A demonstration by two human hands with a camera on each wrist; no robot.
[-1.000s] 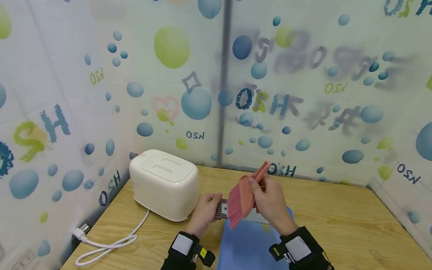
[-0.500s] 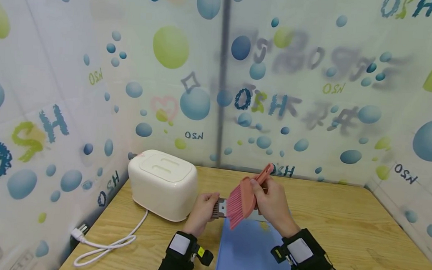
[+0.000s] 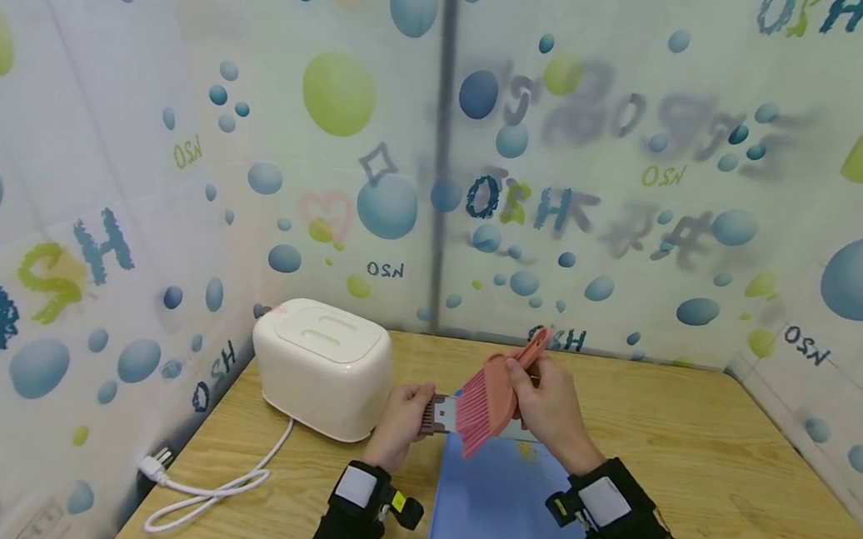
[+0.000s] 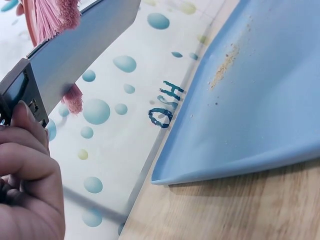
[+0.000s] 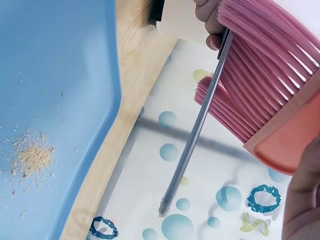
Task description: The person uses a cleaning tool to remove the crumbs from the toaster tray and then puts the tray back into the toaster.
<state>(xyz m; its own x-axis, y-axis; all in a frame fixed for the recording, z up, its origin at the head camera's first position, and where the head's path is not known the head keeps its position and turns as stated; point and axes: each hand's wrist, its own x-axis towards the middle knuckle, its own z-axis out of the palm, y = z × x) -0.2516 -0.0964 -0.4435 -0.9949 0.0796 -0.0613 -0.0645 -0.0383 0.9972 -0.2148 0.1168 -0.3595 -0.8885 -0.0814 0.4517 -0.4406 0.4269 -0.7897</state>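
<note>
In the head view, my left hand (image 3: 396,424) pinches the dark grey end of a toaster crumb tray (image 3: 445,414). Its flat metal sheet (image 4: 85,50) stands tilted on edge in the left wrist view, above the blue tray (image 3: 505,508). My right hand (image 3: 553,407) grips a pink brush (image 3: 496,391) near its handle. The bristles (image 5: 250,75) straddle the metal sheet's edge, some on either side. A small pile of crumbs (image 5: 35,157) lies on the blue tray, with finer bits scattered around it. Part of the crumb tray is hidden behind the brush.
A cream toaster (image 3: 322,370) stands to the left, close to my left hand. Its white cord (image 3: 213,496) lies looped on the wooden table (image 3: 689,454), with the plug (image 3: 154,469) near the left edge. Patterned sheeting (image 3: 595,189) encloses the back and sides.
The brush has shifted slightly to the right along the crumb tray, uncovering more metal by the grey end. Both hands keep their hold. The head view has turned a little.
</note>
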